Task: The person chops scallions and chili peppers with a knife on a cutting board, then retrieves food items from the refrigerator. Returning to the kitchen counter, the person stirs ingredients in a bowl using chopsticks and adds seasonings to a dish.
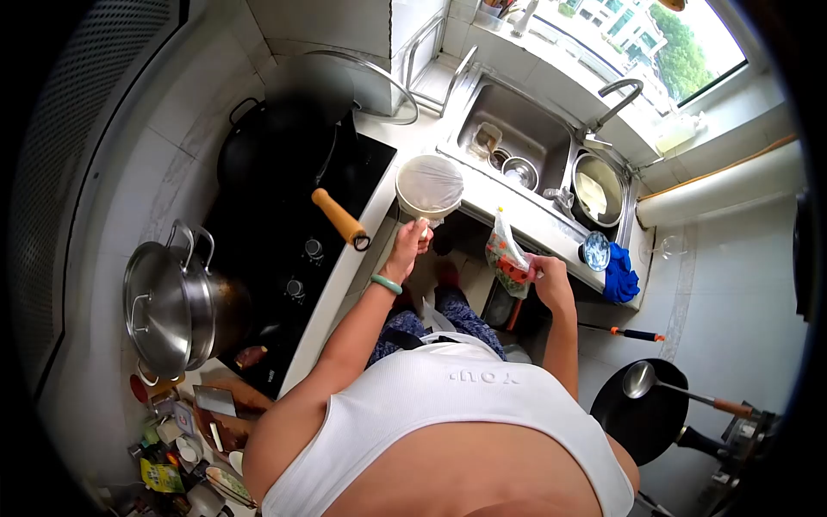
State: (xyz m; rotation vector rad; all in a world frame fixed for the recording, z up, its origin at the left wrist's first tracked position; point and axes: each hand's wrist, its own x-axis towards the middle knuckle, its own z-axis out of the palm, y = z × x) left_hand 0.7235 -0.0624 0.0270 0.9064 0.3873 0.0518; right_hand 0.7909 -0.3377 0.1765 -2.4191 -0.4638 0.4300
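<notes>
My left hand (406, 251), with a green bangle at the wrist, is closed on the handle of a round pale container (428, 186) covered with clear plastic film. The container is held up near the counter corner, between the stove and the sink. To the right, my right hand (548, 280) pinches the edge of a plastic bag (508, 257) with a red and green pattern. The bag hangs in front of the sink counter. What is inside the bag cannot be made out.
A black wok (276, 151) with a wooden handle stands on the stove, and a steel pot (164, 302) is at left. The sink (517, 112) holds small bowls. A patterned bowl (594, 251) and blue cloth (620, 276) lie on the right counter. A pan (637, 418) hangs lower right.
</notes>
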